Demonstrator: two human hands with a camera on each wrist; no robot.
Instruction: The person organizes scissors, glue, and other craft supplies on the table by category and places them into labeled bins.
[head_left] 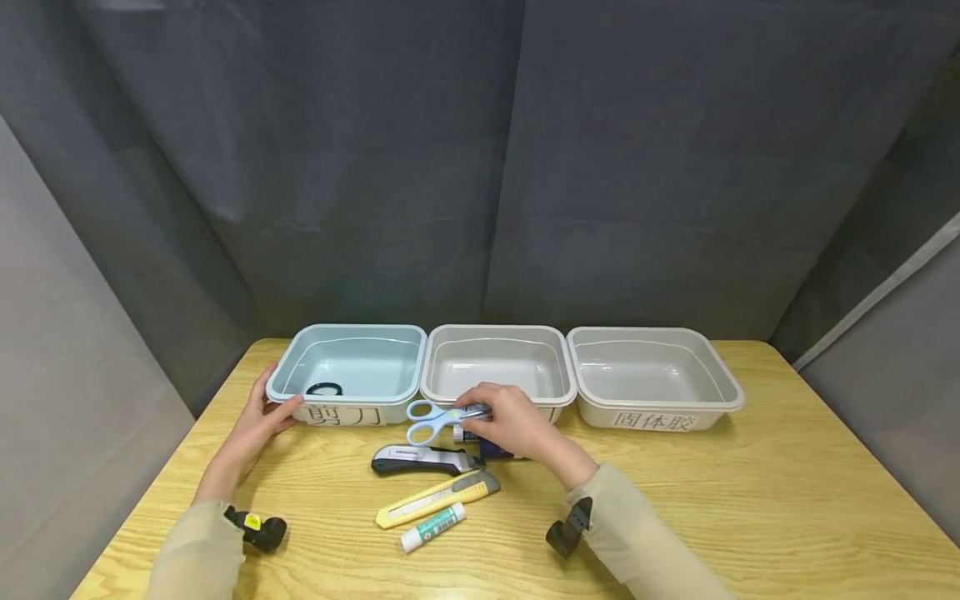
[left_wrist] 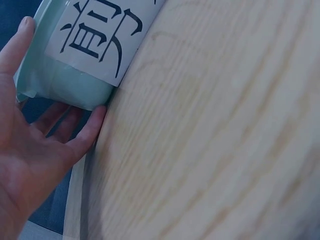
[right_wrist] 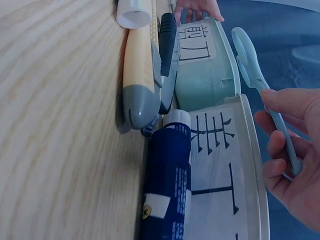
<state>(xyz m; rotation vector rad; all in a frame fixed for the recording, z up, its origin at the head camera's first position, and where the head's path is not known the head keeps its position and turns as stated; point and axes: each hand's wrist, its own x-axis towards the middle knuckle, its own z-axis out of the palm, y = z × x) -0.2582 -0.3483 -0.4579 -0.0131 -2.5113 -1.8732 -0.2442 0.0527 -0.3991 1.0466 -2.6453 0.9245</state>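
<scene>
One dark grey cloth (head_left: 360, 167) hangs behind one wooden table (head_left: 750, 500). Along the table's far side stand three bins in a row, side by side: one light blue bin (head_left: 382, 367) on the left, then two grey ones, a middle bin (head_left: 498, 367) and a right bin (head_left: 652, 371). Each carries one label (head_left: 656, 421) on its front, three in all; the right hand covers much of the middle one in the head view.

Two pale sleeves reach in, the left sleeve (head_left: 197, 550) and the right sleeve (head_left: 648, 533). The left hand (head_left: 258, 421) grips the light blue bin at its near left corner, thumb on the rim and fingers against the end wall. The right hand (head_left: 510, 421) is clamped on the one pair of blue scissors, pinching the blade end between thumb and fingers.

Two cutters lie in front of the bins, one yellow cutter (head_left: 437, 497) nearer the person and one black and grey cutter (head_left: 408, 458) behind it. The blue scissors (head_left: 448, 415) are held clear of the table, near where the light blue and middle bins meet, both finger loops pointing left. At least one navy tube (right_wrist: 167, 175) lies before the middle bin; whether there is a second I cannot tell. One green and white glue stick (head_left: 435, 527) lies just beside the yellow cutter. Two small wrist cameras (head_left: 264, 532) sit at the cuffs, one each. Inside the light blue bin shows one black ring (head_left: 324, 385), partly hidden by the near rim.
</scene>
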